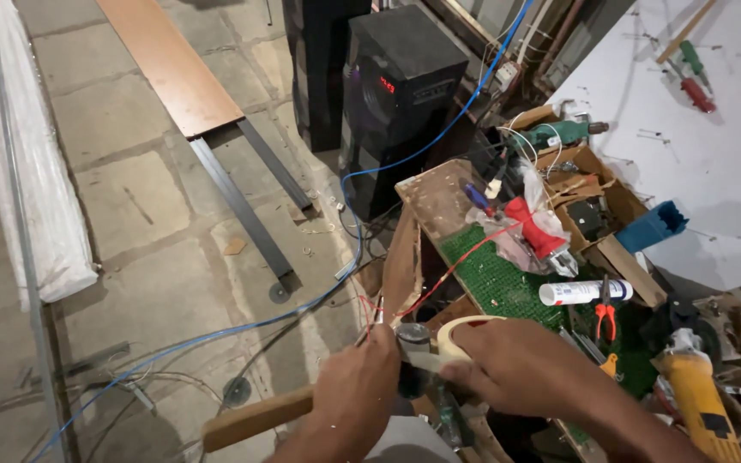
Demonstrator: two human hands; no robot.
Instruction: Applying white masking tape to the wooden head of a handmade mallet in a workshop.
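Here, my left hand grips a hammer head, fingers curled tight on it, wooden handle trailing to eight o'clock; my right hand pinches one tape roll against it. At two o'clock, an open cardboard box holds tools; one white tube lies beside one pair of red-handled pliers.

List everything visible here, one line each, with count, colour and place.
roll of beige masking tape: 1, beige, in the right hand, bottom centre
wooden-handled hammer: 1, brown handle with grey metal head, gripped by the left hand
black tower speaker: 1, black, on the floor, top centre
blue cable: 1, blue, across the stone floor
white tube: 1, white, on the green mat
red-handled pliers: 1, red, beside the tube
yellow angle grinder: 1, yellow, bottom right
green power drill: 1, green, in the cardboard box
left hand: on the hammer
right hand: holding the tape
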